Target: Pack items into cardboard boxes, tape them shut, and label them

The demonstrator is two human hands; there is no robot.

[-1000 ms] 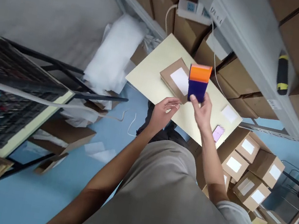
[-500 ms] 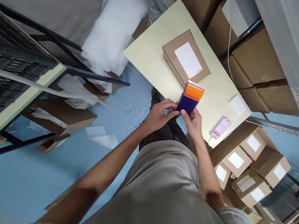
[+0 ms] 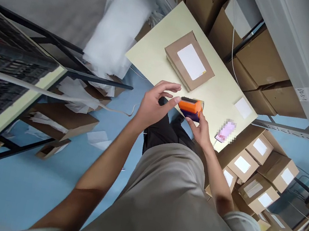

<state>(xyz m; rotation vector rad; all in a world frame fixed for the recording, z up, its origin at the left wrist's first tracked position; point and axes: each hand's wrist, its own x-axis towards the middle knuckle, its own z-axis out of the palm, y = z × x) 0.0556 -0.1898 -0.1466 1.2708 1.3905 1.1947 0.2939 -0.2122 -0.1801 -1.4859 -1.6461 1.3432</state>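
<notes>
Where the right hand (image 3: 202, 132) grips, the orange-purple box (image 3: 191, 107) is hidden.

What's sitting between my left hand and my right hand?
In the head view, an orange-and-purple object lies there, gripped by your right hand. Whether your left hand touches it, I can't tell.

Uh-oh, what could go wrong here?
The boxy orange-and-purple object might slip: the right hand grips it, while the left hand is open beside it.

The flat pink-purple phone lies near the pale-yellow rectangular table's edge, so a bump could perhaps knock it off.
</notes>
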